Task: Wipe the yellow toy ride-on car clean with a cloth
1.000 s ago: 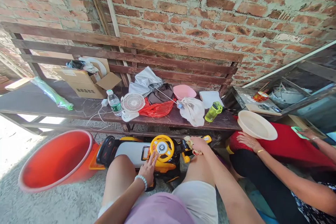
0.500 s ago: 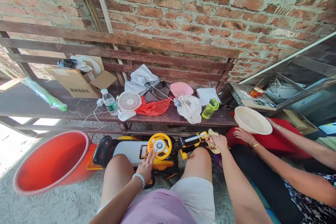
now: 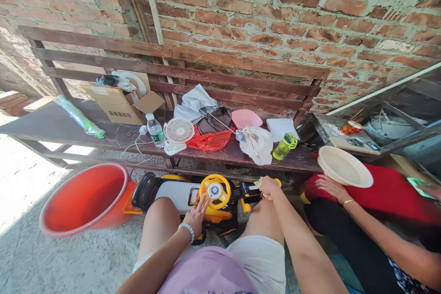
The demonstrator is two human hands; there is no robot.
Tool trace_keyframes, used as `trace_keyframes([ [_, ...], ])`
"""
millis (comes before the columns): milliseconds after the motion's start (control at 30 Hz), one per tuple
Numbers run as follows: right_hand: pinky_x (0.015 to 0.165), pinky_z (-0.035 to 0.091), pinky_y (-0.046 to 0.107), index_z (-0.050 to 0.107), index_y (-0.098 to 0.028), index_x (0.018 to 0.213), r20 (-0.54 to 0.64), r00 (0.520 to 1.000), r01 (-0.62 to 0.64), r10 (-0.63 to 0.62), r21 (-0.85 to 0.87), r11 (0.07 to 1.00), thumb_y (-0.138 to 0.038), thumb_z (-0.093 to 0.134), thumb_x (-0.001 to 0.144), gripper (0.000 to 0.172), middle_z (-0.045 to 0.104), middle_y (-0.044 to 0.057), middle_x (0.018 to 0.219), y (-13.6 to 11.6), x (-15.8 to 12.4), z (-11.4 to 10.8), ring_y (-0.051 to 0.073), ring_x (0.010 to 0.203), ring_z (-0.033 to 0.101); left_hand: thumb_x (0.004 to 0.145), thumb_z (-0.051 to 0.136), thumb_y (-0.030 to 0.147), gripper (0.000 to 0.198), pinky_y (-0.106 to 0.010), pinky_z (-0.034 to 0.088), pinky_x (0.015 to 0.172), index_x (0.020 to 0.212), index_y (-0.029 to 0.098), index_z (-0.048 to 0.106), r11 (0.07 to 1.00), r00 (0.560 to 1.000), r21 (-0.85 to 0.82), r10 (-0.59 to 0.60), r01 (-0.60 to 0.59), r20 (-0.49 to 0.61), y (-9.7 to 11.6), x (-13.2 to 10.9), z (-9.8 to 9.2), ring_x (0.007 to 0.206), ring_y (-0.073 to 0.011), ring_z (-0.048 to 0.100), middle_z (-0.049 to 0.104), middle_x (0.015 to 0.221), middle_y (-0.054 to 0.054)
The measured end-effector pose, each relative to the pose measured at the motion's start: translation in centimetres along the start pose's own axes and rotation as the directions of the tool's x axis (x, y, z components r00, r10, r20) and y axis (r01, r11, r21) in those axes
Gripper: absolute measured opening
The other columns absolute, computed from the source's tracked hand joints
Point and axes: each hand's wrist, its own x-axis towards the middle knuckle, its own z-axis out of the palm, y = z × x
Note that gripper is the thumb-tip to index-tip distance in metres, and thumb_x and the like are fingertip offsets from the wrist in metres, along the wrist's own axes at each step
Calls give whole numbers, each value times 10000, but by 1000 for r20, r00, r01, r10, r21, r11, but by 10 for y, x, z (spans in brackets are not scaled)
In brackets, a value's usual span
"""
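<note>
My left hand rests with its fingers stretched out against the lower rim of a yellow steering wheel. The wheel belongs to a ride-on toy excavator between my knees and the bench. Above my right knee, my right hand is closed around a filled wrap. Only a pale edge of the wrap shows, the rest being covered by my fingers. Just behind that hand is the toy's yellow-and-black digger arm.
On the wooden bench stand a cardboard box, water bottle, white fan, red plastic bag, pink bowl and green bottle. An orange tub is left. At right another person's hand touches a cream basin.
My right hand has moved left with the wrap, turning it mostly out of sight. My left hand stays at the wheel. The other person's far hand has left the basin and holds something green.
</note>
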Motion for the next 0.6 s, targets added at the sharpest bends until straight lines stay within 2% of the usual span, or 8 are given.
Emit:
trace_keyframes([
  [100,769,509,328,793,-96,961,26,999,19,-18,-15,1000,-101,712,676,296,778,227,1049,-11,-1,10,326,986,752,738,587,8,1105,-413,570,979,1669,248,42,1000,1000,-9,-17,17,10,2,1,0,1291,-323,577,-19,1751,-113],
  [300,705,469,283,765,-170,795,14,994,111,-113,70,991,-144,742,648,150,790,151,909,-37,-1,23,260,854,750,740,598,25,1096,-402,558,986,1671,205,49,999,999,-22,-40,40,-4,6,4,4,1286,-320,582,-6,1749,-152],
  [400,706,458,281,727,-175,774,-56,988,150,-145,123,981,-145,712,670,109,778,139,903,-38,-6,30,246,837,731,741,659,74,1132,-414,560,974,1673,214,31,999,1000,-33,-21,21,-17,5,3,4,1273,-335,584,-23,1748,-164],
  [500,731,453,259,687,-192,797,-178,972,188,-154,190,964,-186,645,738,73,761,101,955,-29,-14,40,213,879,702,714,687,79,1177,-413,555,980,1673,223,20,999,1000,-50,-4,3,-16,3,2,4,1280,-339,573,-17,1751,-153],
  [600,732,465,253,654,-202,805,-286,949,231,-134,339,912,-221,553,771,108,733,55,884,-23,-23,51,196,847,668,724,648,60,1152,-411,559,974,1672,215,12,999,1000,-54,-8,7,-17,2,2,5,1273,-330,576,-28,1751,-144],
])
